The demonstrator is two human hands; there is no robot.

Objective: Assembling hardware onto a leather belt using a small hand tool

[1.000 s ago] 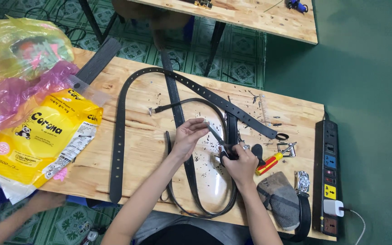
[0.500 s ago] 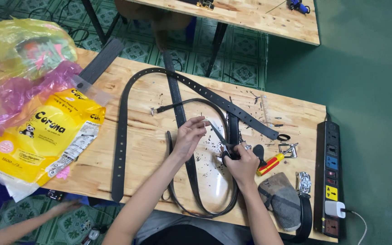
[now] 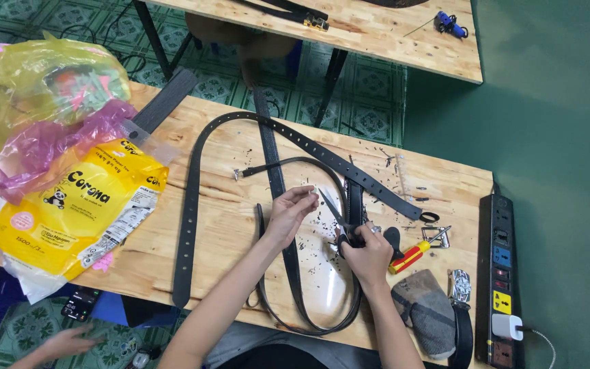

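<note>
My right hand (image 3: 368,254) grips black-handled scissors (image 3: 339,217) whose blades point up and left toward my left hand (image 3: 289,213). My left hand pinches a small pale piece at its fingertips, just beside the blade tips. Both hands hover over a looped black belt (image 3: 288,260) on the wooden table (image 3: 227,225). A long black belt with holes (image 3: 189,205) curves across the table to the left and behind the hands. Small dark scraps lie scattered around the hands.
A yellow printed bag (image 3: 80,205) with yellow and pink plastic bags (image 3: 42,113) fills the left. A red-and-yellow screwdriver (image 3: 410,257), metal buckle (image 3: 437,236), grey cloth (image 3: 426,307) and black power strip (image 3: 500,273) lie right. Another person's hand (image 3: 69,339) reaches below the table. A second table (image 3: 377,31) stands behind.
My hands have stayed over the looped belt, the scissors still pointed at the left fingertips. The other person's hand at lower left has moved toward the floor items.
</note>
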